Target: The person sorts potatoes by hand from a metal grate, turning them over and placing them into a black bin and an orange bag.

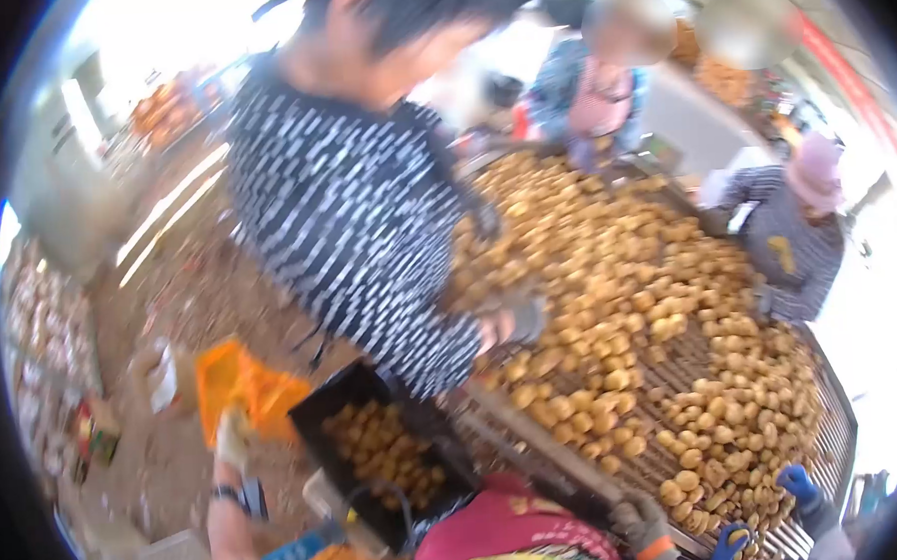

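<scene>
My left hand (233,440), in a pale work glove, is stretched out to the left and closed on the edge of a bright orange bag (248,386). The bag spreads out beyond the glove, above the floor. My right hand (642,528), in a grey glove with an orange cuff, is at the near edge of the slatted sorting table (694,364). Blur hides whether its fingers grip anything. Many potatoes (608,263) cover the table. Between my hands stands a black crate (324,416) partly filled with potatoes.
A co-worker in a black-and-white top (350,204) leans over the table right ahead. Two more people stand on the far side. Blue-gloved hands (800,485) work at the lower right. Filled sacks (50,327) are piled at far left on the dirt floor (194,291).
</scene>
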Action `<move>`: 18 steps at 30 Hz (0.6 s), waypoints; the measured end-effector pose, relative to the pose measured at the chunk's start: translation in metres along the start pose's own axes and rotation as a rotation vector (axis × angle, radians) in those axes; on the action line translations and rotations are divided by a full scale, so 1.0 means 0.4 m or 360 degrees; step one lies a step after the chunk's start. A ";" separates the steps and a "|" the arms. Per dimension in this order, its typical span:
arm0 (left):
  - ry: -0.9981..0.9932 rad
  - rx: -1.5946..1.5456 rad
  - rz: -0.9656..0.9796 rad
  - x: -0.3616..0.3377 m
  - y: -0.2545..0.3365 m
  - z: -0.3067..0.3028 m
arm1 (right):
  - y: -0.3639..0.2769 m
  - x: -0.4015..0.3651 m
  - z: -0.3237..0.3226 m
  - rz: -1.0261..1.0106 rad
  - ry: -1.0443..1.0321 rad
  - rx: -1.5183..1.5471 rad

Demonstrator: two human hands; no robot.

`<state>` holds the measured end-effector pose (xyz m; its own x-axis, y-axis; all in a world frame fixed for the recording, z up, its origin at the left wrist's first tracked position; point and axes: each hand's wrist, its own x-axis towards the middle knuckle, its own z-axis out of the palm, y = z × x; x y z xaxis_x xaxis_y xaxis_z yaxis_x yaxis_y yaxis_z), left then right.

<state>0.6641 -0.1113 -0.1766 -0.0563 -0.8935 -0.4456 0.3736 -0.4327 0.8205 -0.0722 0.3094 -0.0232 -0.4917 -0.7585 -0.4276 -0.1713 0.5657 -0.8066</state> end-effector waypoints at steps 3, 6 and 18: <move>0.0101 0.0207 -0.0546 -0.166 -0.139 0.360 | 0.023 -0.016 0.062 -0.0023 -0.0016 0.0392; 0.0213 0.0350 -0.0705 -0.221 -0.282 0.521 | -0.014 -0.045 0.047 -0.0005 -0.0010 0.0363; -0.2142 0.1394 -0.0040 -0.375 -0.226 1.274 | -0.167 -0.083 -0.008 0.0157 0.0026 0.1036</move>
<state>0.1670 0.0004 -0.0015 -0.9652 -0.1320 -0.2257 -0.2330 0.0419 0.9716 -0.0474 0.2978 0.0462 -0.4924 -0.7053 -0.5099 0.4239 0.3173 -0.8483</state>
